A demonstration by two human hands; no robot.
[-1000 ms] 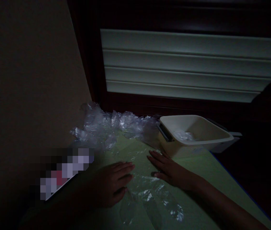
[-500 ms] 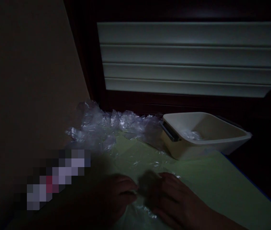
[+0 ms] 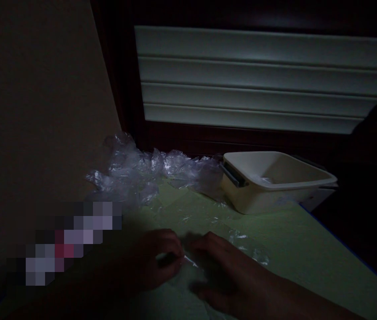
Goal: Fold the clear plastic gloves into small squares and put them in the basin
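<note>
In the dim head view, my left hand [image 3: 163,255] is closed in a pinch, thumb against fingertips, on the edge of a clear plastic bag [image 3: 191,261]. That thin, see-through bag lies low over the green tabletop [image 3: 188,213]. Just to its right, my right hand [image 3: 233,273] is open, thumb apart from the fingers, above the plastic. More clear plastic [image 3: 261,255] lies flat beyond the right hand. The bag's lower part is dark and hard to make out.
A heap of crumpled clear plastic bags [image 3: 125,166] lies along the wall at the back left. A cream plastic bin [image 3: 258,200] with dark handles stands at the back right, something clear inside. A blurred-out item [image 3: 71,244] lies left. The table's blue edge [image 3: 341,242] runs right.
My left hand has closed into a pinch on the plastic. The fingers of my right hand have spread and lifted slightly. The view has shifted a little.
</note>
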